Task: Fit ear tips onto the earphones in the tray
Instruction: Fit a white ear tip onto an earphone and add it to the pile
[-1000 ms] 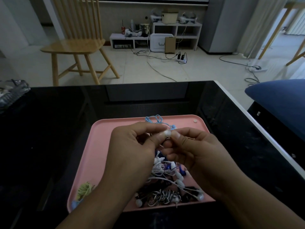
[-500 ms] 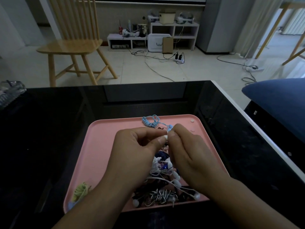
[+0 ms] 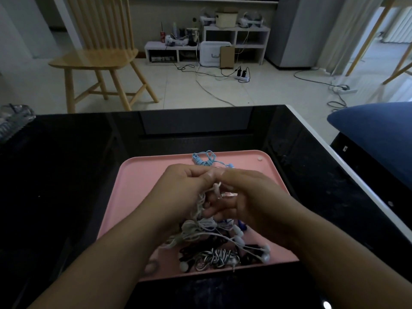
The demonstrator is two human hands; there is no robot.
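A pink tray (image 3: pixel 138 186) lies on the black table. Both hands meet above its middle. My left hand (image 3: pixel 180 192) pinches a white earphone (image 3: pixel 216 188), whose white cable hangs down from the fingers to a tangle of earphones (image 3: pixel 214 244) in the tray's near part. My right hand (image 3: pixel 252 197) closes its thumb and fingertips on the same earphone's tip; the ear tip itself is hidden between the fingers. A coiled light-blue earphone (image 3: pixel 204 159) lies at the tray's far edge. One loose white ear tip (image 3: pixel 259 159) sits in the far right corner.
The glossy black table (image 3: pixel 78 163) has a white right edge (image 3: pixel 347 172). A clear glass object (image 3: pixel 13 121) stands at the far left. Beyond the table are a wooden chair (image 3: pixel 98 59), floor cables and a blue cushion (image 3: pixel 379 134) at the right.
Both hands have drawn a little nearer to me and lower over the tray. The white cable now hangs plainly from my left fingers. My right fingers have closed further over the earphone.
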